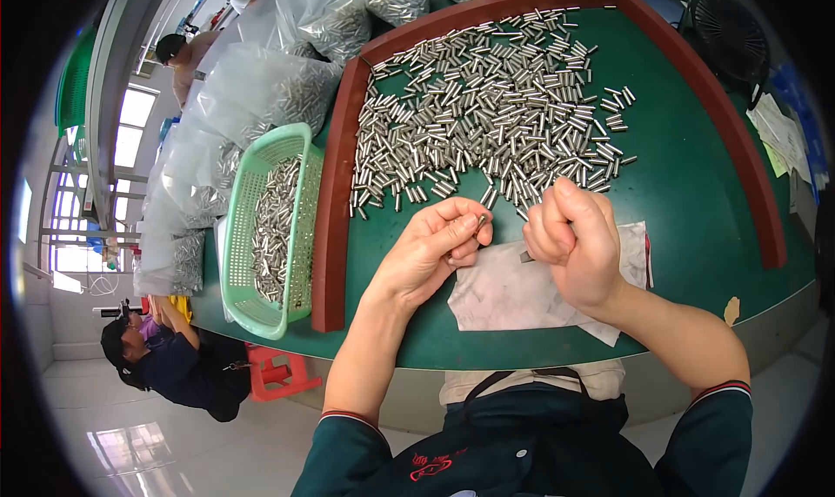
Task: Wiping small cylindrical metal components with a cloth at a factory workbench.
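Green work table (696,193) with a raised reddish-brown border (335,175) fills most of the view; beyond it, white tiled floor and bright windows at far left. Big loose pile of small metal pins (496,106) spreads across the upper middle of the table, inside the border. Mint green plastic basket (239,236) sits just outside the border on the left, partly filled with more of the same pins. Clear plastic bags (261,88) stuffed with pins are stacked behind and beside the basket, along the left edge up to the top.

Left hand (430,249) is raised over the table near the pile's lower edge, thumb and fingers pinched together on a single metal pin (481,221), whose tip sticks out at the fingertips. Right hand (574,236) is just beside it, curled into a loose fist with the thumb up top; what it holds inside, cannot tell. Hands are close but not touching.

Dirty white cloth (513,297) lies flat on the table under both hands, near the front edge. Small dark bit rests on the cloth between the hands, too small to identify. Papers (778,132) sit at the far right past the border. Another person (165,362) in dark clothes sits low at lower left by a red stool (278,371). Dark green sleeves on both forearms.
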Motion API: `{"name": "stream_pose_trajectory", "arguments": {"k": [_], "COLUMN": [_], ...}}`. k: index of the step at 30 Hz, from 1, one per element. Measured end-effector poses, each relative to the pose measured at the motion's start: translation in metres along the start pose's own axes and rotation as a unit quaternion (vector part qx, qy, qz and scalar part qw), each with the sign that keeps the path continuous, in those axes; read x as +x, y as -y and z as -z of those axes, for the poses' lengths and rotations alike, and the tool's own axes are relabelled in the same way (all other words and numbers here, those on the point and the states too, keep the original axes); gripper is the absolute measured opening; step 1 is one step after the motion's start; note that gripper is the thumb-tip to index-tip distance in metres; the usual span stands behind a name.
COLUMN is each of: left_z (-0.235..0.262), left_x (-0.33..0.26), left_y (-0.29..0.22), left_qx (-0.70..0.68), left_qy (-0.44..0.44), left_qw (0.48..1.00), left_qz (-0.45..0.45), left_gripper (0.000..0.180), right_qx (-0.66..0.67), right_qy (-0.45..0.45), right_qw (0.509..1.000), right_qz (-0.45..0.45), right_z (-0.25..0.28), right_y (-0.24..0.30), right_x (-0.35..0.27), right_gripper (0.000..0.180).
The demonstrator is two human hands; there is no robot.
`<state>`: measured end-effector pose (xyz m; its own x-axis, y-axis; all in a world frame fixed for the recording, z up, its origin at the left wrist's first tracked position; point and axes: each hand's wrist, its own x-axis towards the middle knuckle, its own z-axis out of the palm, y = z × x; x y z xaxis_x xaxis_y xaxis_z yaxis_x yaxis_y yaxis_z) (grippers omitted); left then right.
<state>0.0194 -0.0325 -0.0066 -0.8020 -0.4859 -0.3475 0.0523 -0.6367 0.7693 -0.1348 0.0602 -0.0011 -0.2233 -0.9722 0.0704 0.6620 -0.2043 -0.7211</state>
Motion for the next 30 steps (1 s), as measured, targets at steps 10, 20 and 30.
{"name": "stream_pose_trajectory", "arguments": {"k": [10, 20, 30], "left_z": [-0.004, 0.000, -0.005], "left_x": [-0.001, 0.000, 0.015], "left_y": [-0.005, -0.005, 0.003], "left_qx": [-0.023, -0.052, 0.368], "left_qy": [-0.042, -0.070, -0.194], "left_qw": [0.998, 0.996, 0.892], "left_qz": [0.029, -0.009, -0.178], "left_gripper": [0.020, 0.040, 0.028], "right_qx": [0.006, 0.005, -0.018], "right_qy": [0.004, -0.002, -0.014], "right_qw": [1.000, 1.000, 1.000], "right_qz": [-0.010, -0.018, -0.016], "right_z": [0.002, 0.002, 0.000], "right_y": [0.000, 0.000, 0.001], "right_x": [0.001, 0.002, 0.003], "right_gripper": [0.040, 0.041, 0.043]}}
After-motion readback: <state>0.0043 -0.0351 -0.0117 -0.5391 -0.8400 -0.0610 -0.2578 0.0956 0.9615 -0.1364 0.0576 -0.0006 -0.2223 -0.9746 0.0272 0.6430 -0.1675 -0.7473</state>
